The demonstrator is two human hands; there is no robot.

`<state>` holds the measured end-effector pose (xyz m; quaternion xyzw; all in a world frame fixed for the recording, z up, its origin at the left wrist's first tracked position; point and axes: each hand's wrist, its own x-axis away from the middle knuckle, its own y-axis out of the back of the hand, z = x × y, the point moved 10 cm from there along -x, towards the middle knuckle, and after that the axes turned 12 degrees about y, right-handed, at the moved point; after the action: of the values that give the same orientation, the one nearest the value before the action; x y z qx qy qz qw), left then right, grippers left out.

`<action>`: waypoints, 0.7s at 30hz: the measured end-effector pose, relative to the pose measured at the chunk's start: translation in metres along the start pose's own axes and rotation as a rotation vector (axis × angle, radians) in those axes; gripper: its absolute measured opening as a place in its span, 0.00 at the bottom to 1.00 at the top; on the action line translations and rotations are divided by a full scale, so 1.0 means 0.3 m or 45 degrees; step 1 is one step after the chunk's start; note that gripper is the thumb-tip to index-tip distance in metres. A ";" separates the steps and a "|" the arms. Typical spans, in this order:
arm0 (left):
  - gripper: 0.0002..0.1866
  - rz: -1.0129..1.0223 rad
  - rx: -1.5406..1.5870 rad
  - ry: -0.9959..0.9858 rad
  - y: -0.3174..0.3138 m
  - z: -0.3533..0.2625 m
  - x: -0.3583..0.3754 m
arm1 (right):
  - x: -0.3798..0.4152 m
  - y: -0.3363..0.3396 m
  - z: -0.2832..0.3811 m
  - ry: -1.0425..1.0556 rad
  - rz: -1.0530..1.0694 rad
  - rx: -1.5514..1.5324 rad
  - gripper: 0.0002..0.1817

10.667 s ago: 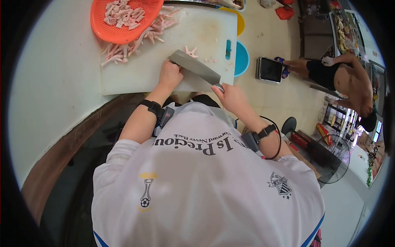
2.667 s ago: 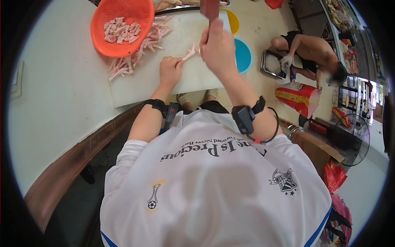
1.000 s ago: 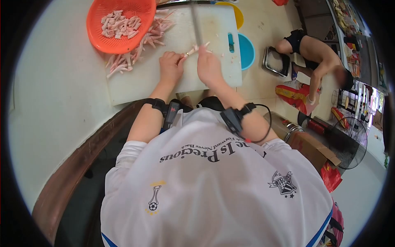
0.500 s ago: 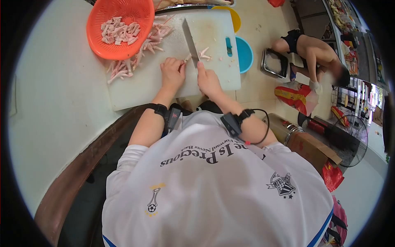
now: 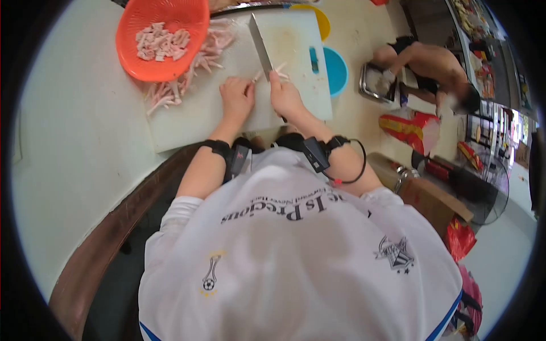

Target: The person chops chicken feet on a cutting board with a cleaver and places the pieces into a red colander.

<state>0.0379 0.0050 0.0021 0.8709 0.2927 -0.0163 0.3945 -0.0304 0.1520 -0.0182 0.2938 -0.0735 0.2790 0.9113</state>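
Note:
My right hand (image 5: pixel 287 98) is closed around the handle of a kitchen knife (image 5: pixel 260 45), whose long blade points away from me over the white cutting board (image 5: pixel 296 42). My left hand (image 5: pixel 236 98) pinches a chicken foot (image 5: pixel 257 76) beside the blade, the foot's end poking out from the fingertips. Just past the blade, pale toes (image 5: pixel 281 71) lie on the board. Left of my hands is a pile of chicken feet (image 5: pixel 165 95). An orange-red colander (image 5: pixel 131 67) stands partly over that pile, with cut pieces (image 5: pixel 162 42) inside.
Beyond the board's right edge are a blue basin (image 5: pixel 336 73) and a yellow one (image 5: pixel 319 21). A metal tray (image 5: pixel 244 7) borders its far side. On the floor at right, a person (image 5: pixel 438 65) bends by a black-rimmed tray (image 5: pixel 367 91). A cardboard box (image 5: pixel 429 199) stands near my right side.
The knife blade stands slightly more tilted, and its handle hand has shifted a little left. The person at right now has a gloved hand in the floor tray. My view has shifted slightly.

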 end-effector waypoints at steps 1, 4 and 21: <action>0.03 0.003 0.017 -0.007 -0.009 -0.008 0.013 | 0.035 0.020 -0.003 -0.005 -0.015 0.010 0.43; 0.02 -0.014 0.018 0.040 -0.003 0.001 -0.003 | 0.132 0.001 -0.044 -0.117 0.073 -0.028 0.44; 0.07 0.109 -0.196 -0.053 -0.002 -0.089 -0.017 | 0.183 0.165 -0.015 -0.221 0.137 -0.718 0.35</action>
<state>0.0280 0.0214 0.0214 0.8492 0.2475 0.0051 0.4664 -0.0122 0.2134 0.0190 0.0478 -0.2412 0.2694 0.9311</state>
